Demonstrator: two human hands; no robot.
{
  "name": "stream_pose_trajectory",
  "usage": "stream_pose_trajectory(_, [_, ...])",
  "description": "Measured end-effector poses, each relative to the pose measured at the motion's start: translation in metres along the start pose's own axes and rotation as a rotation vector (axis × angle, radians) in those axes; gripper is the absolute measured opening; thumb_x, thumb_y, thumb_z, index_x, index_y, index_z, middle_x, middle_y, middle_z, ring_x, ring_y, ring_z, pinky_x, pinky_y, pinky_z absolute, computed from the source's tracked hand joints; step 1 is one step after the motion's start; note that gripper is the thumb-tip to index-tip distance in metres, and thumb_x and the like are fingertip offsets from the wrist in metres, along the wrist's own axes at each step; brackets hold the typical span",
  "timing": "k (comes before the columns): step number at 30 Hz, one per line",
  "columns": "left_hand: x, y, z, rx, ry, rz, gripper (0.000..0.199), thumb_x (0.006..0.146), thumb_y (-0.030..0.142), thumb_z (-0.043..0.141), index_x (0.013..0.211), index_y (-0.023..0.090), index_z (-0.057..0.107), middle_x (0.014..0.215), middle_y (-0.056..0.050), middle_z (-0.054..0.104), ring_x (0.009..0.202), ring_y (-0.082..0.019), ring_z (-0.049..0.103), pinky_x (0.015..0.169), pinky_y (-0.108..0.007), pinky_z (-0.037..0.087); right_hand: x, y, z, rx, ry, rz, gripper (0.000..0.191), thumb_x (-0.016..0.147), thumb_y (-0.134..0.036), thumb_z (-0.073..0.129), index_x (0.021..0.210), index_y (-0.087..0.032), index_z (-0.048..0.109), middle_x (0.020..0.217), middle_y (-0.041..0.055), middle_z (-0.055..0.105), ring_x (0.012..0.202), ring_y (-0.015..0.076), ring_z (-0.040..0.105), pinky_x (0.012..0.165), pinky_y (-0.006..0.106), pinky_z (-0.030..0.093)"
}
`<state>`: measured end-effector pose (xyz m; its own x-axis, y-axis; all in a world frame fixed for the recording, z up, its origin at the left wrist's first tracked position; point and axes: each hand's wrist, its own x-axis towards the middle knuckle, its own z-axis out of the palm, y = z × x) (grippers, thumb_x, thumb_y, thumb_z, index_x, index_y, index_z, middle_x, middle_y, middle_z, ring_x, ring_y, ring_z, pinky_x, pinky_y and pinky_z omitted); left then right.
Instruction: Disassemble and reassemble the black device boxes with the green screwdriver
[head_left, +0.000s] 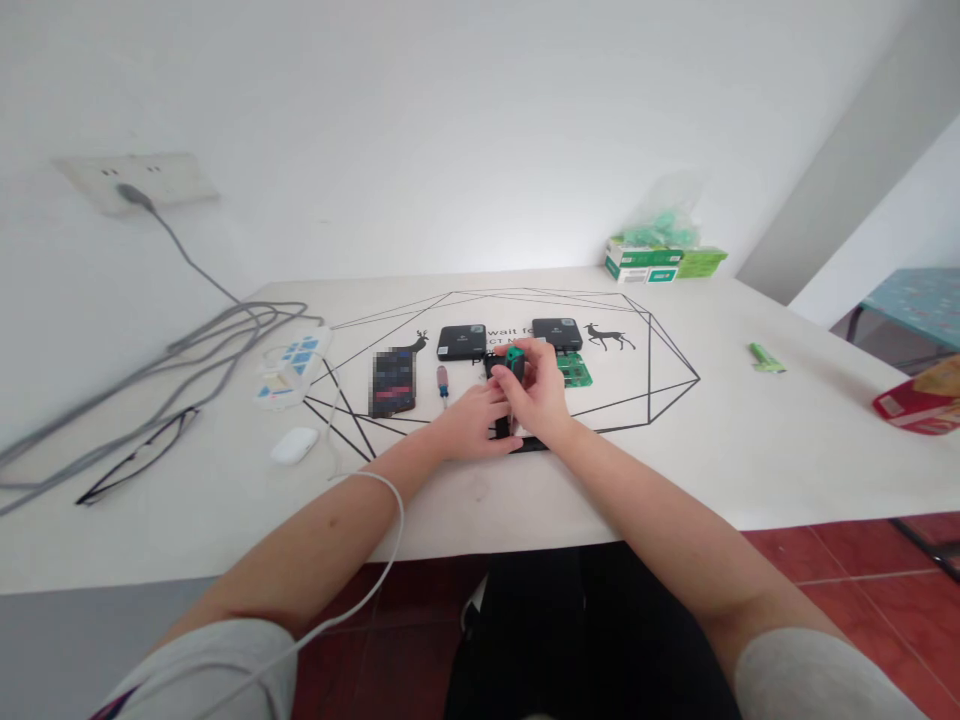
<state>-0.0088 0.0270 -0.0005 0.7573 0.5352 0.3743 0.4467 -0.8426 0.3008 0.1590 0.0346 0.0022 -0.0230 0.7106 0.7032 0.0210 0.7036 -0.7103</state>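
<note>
Holding green-and-black tool: my right hand, fingers closed round it, just left of circuit board. My left hand: fingers over black piece, left of board and nearer me; firm grip or mere contact, I cannot tell. Black box: just behind board. I list also second black box, small screwdriver, phone: all left of board, phone farthest.

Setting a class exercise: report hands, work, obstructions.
Right fingers around green-and-black handle. Left fingers over dark piece, mostly hidden. White cable across left forearm.
</note>
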Motion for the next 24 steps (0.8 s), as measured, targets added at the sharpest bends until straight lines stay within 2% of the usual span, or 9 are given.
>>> stream_pose_trajectory(3, [-0.0087, -0.0055, -0.0025, -0.025, 0.004, -0.037, 0.027, 0.091, 0.043, 0.071, 0.107, 0.022, 0.075, 0.125, -0.014, 0.072, 0.129, -0.037, 0.061, 0.114, -0.058, 0.047, 0.0008, 0.003, -0.0003, 0.035, -0.001, -0.011, 0.04, 0.096, -0.045, 0.072, 0.125, -0.029, 0.05, 0.12, 0.0067, 0.075, 0.074, 0.0133, 0.075, 0.073, 0.034, 0.066])
stream_pose_trajectory(6, [-0.0099, -0.0077, -0.0029, -0.074, 0.006, -0.066, 0.022, 0.091, 0.038, 0.07, 0.107, 0.024, 0.074, 0.119, -0.012, 0.072, 0.129, -0.035, 0.061, 0.115, -0.056, 0.048, 0.0008, 0.0055, -0.0013, 0.019, 0.001, -0.008, 0.045, 0.096, -0.047, 0.073, 0.13, -0.03, 0.048, 0.122, 0.0071, 0.074, 0.074, 0.0138, 0.075, 0.069, 0.033, 0.065])
stream_pose_trajectory(9, [-0.0068, -0.0075, 0.0002, -0.101, 0.046, -0.059, 0.018, 0.092, 0.029, 0.064, 0.106, 0.022, 0.073, 0.116, -0.012, 0.071, 0.125, -0.034, 0.064, 0.11, -0.054, 0.053, 0.0004, 0.0046, -0.0012, -0.013, -0.002, -0.029, 0.045, 0.097, -0.047, 0.072, 0.131, -0.03, 0.049, 0.122, 0.0072, 0.074, 0.083, 0.0158, 0.076, 0.074, 0.034, 0.066])
stream_pose_trajectory(11, [-0.0052, -0.0069, 0.0022, -0.113, 0.06, -0.031, 0.019, 0.091, 0.026, 0.064, 0.107, 0.022, 0.073, 0.12, -0.013, 0.071, 0.121, -0.033, 0.065, 0.106, -0.053, 0.055, 0.0002, 0.0019, -0.0006, -0.041, -0.013, -0.075, 0.043, 0.098, -0.046, 0.071, 0.131, -0.029, 0.05, 0.12, 0.0073, 0.074, 0.093, 0.018, 0.077, 0.08, 0.036, 0.067])
stream_pose_trajectory(13, [-0.0048, -0.0069, 0.0032, -0.116, 0.064, -0.008, 0.021, 0.091, 0.026, 0.065, 0.11, 0.021, 0.072, 0.124, -0.013, 0.071, 0.122, -0.033, 0.065, 0.107, -0.053, 0.054, 0.0004, -0.0011, -0.0008, -0.057, -0.027, -0.108, 0.042, 0.098, -0.045, 0.071, 0.13, -0.029, 0.05, 0.119, 0.0076, 0.074, 0.095, 0.0187, 0.076, 0.08, 0.036, 0.067])
stream_pose_trajectory(16, [-0.0053, -0.0083, 0.0036, -0.107, 0.051, -0.013, 0.02, 0.092, 0.029, 0.065, 0.11, 0.021, 0.072, 0.124, -0.013, 0.071, 0.125, -0.034, 0.063, 0.11, -0.054, 0.052, 0.002, -0.0032, -0.0028, -0.037, -0.018, -0.081, 0.041, 0.098, -0.048, 0.07, 0.129, -0.029, 0.049, 0.12, 0.0077, 0.073, 0.083, 0.0166, 0.076, 0.074, 0.036, 0.067])
stream_pose_trajectory(19, [-0.0057, -0.0103, 0.004, -0.111, 0.031, -0.04, 0.016, 0.094, 0.031, 0.066, 0.106, 0.021, 0.071, 0.115, -0.012, 0.073, 0.117, -0.031, 0.065, 0.108, -0.053, 0.052, 0.0044, -0.0017, -0.0048, 0.023, 0.022, -0.028, 0.043, 0.098, -0.053, 0.069, 0.128, -0.032, 0.047, 0.122, 0.0064, 0.071, 0.07, 0.0135, 0.072, 0.068, 0.036, 0.067])
stream_pose_trajectory(22, [-0.0057, -0.0106, 0.0039, -0.137, 0.041, -0.037, 0.014, 0.094, 0.031, 0.066, 0.102, 0.021, 0.071, 0.107, -0.01, 0.073, 0.11, -0.029, 0.066, 0.106, -0.051, 0.053, 0.0059, 0.001, -0.0045, 0.058, 0.052, 0.0, 0.047, 0.097, -0.058, 0.068, 0.13, -0.033, 0.044, 0.122, 0.0054, 0.069, 0.068, 0.0126, 0.071, 0.065, 0.035, 0.068])
stream_pose_trajectory(24, [-0.0055, -0.0103, 0.0034, -0.148, 0.043, -0.034, 0.013, 0.093, 0.029, 0.066, 0.103, 0.021, 0.071, 0.108, -0.01, 0.073, 0.112, -0.03, 0.066, 0.107, -0.051, 0.053, 0.0058, 0.0026, -0.0035, 0.044, 0.044, 0.0, 0.048, 0.098, -0.059, 0.067, 0.131, -0.033, 0.043, 0.123, 0.0056, 0.068, 0.069, 0.0126, 0.071, 0.066, 0.035, 0.068])
